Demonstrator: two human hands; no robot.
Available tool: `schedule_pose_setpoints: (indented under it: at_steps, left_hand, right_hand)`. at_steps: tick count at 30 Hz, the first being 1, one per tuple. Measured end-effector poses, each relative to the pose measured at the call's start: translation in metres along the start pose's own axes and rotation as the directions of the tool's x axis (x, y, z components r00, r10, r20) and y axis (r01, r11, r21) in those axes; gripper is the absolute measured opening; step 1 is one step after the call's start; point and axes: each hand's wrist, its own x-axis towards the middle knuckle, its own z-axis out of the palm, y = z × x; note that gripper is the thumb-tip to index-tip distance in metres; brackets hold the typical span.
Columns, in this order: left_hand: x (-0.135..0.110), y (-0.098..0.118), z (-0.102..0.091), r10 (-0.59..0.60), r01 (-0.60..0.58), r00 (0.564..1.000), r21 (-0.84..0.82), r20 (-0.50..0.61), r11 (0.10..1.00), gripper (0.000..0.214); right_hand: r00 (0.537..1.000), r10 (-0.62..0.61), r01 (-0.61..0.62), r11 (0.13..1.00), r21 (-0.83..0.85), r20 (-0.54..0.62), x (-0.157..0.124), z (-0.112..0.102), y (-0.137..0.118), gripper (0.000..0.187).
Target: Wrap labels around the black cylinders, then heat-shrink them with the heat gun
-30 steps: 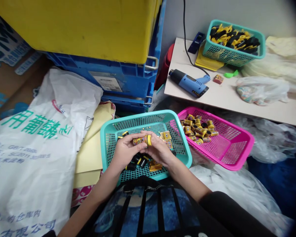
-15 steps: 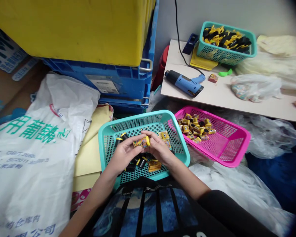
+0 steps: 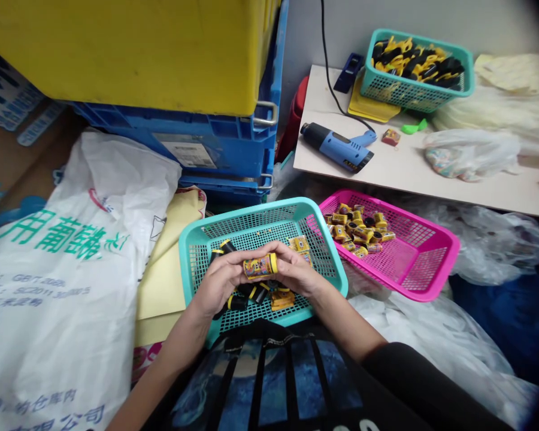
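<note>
My left hand (image 3: 222,281) and my right hand (image 3: 296,269) meet over a teal plastic mesh basket (image 3: 251,218), their fingers holding a small yellow cylinder (image 3: 260,267) with a printed label and a yellow end cap. Below my hands, several black-and-yellow cylinders (image 3: 247,293) lie in the basket. Yellow printed packets (image 3: 299,243) lie near my right hand. A pink mesh basket (image 3: 431,293) to the right holds several labelled yellow cylinders (image 3: 354,230).
A white table (image 3: 408,179) at the upper right bears a blue heat gun (image 3: 336,146), a plastic bag (image 3: 469,155) and a teal basket (image 3: 413,75) of black-and-yellow pieces. Blue crates (image 3: 206,149) stand ahead under a yellow crate (image 3: 117,48). A white printed sack (image 3: 72,287) lies left.
The yellow cylinder has turned in my fingers and now lies level between my hands. My hands have closed in around it, and the view has shifted slightly.
</note>
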Motion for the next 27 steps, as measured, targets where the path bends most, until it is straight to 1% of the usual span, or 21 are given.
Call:
schedule_pose_setpoints:
  at_steps: [1,2,4,6,10,13,15,19,20,21,22,23,24,25,27]
  left_hand:
    - [0.001,0.001,0.002,0.020,-0.020,1.000,-0.034,0.018,0.999,0.027]
    - [0.001,0.001,0.004,0.052,-0.051,0.999,-0.028,0.015,0.998,0.026]
    - [0.003,0.001,0.008,0.118,-0.115,0.992,0.068,-0.036,0.991,0.023]
    - [0.005,0.000,0.012,0.146,-0.133,0.986,0.152,-0.079,0.979,0.029]
    - [0.005,-0.003,0.014,0.138,-0.119,0.986,0.189,-0.091,0.975,0.028]
    - [0.005,-0.005,0.014,0.134,-0.113,0.988,0.229,-0.079,0.967,0.027]
    - [0.005,-0.007,0.013,0.125,-0.104,0.990,0.251,-0.069,0.962,0.026]
    - [0.003,-0.013,0.010,0.091,-0.078,0.995,0.220,-0.051,0.972,0.027]
    - [0.002,-0.015,0.010,0.080,-0.069,0.996,0.200,-0.045,0.977,0.027]
    - [0.001,-0.017,0.010,0.068,-0.060,0.997,0.185,-0.039,0.981,0.028]
    - [0.001,-0.018,0.010,0.061,-0.053,0.998,0.178,-0.036,0.983,0.029]
    - [0.001,-0.019,0.011,0.059,-0.052,0.998,0.183,-0.034,0.982,0.029]
    - [0.001,-0.019,0.014,0.063,-0.056,0.998,0.195,-0.031,0.979,0.030]
    - [0.002,-0.019,0.016,0.064,-0.058,0.998,0.207,-0.020,0.977,0.031]
    - [0.004,-0.018,0.021,0.069,-0.074,0.997,0.217,0.029,0.973,0.041]
  right_hand:
    - [1.000,-0.008,0.008,1.000,0.015,-0.005,0.001,0.000,0.000,0.050]
    - [1.000,-0.018,0.018,0.999,0.030,-0.008,0.002,0.000,0.001,0.050]
    - [0.999,-0.042,0.042,0.998,0.048,-0.009,0.003,0.001,0.001,0.045]
    - [0.998,-0.058,0.058,0.997,0.047,-0.012,0.005,0.002,0.000,0.038]
    - [0.993,-0.105,0.104,0.994,-0.013,-0.060,0.009,0.002,0.004,0.037]
    - [0.983,-0.154,0.146,0.986,-0.085,-0.099,0.011,-0.001,0.010,0.035]
    - [0.980,-0.160,0.148,0.983,-0.107,-0.117,0.011,-0.003,0.013,0.036]
    - [0.987,-0.129,0.122,0.990,-0.075,-0.093,0.004,-0.008,0.009,0.040]
    - [0.987,-0.139,0.131,0.986,-0.103,-0.077,0.002,-0.008,0.007,0.043]
    - [0.985,-0.164,0.152,0.974,-0.169,-0.058,0.000,-0.007,0.005,0.045]
    - [0.978,-0.206,0.187,0.942,-0.280,-0.038,-0.003,-0.006,0.004,0.048]
    - [0.964,-0.265,0.232,0.876,-0.422,-0.020,-0.005,-0.003,0.003,0.052]
    - [0.942,-0.336,0.279,0.774,-0.568,0.004,-0.007,0.000,0.001,0.053]
    - [0.909,-0.414,0.318,0.644,-0.696,0.033,-0.010,0.002,-0.002,0.051]
    - [0.822,-0.562,0.347,0.372,-0.861,0.089,-0.021,0.004,-0.014,0.042]
